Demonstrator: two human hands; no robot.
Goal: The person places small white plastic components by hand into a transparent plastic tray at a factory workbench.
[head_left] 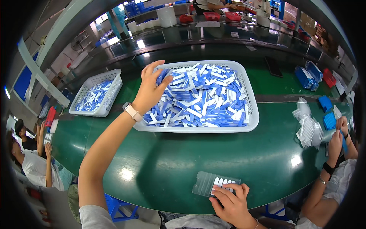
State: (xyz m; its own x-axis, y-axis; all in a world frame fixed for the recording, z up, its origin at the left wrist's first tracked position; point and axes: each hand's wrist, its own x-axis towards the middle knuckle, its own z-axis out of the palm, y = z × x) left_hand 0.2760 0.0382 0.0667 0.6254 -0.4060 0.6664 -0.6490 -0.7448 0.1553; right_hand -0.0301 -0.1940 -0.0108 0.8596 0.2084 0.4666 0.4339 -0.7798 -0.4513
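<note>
My left hand (150,89) reaches over the left rim of a large white plastic basket (251,103). Its thumb and fingers curl around a few blue strips (163,76) at the pile's upper left corner. The basket is heaped with small flat strips (206,95), blue and white with rounded ends. Near the table's front edge lies a clear plastic tray (201,183) with ridged slots. Several white strips (221,182) sit side by side in it. My right hand (234,202) grips the tray's near right part, fingertips over the strips and thumb at the near edge.
A smaller white basket (103,110) of similar strips stands at left on the green table (175,152). At right are clear plastic trays (309,129), blue packs (307,76) and a co-worker's hands (337,133). A dark phone-like slab (273,66) lies behind. Other people sit at left.
</note>
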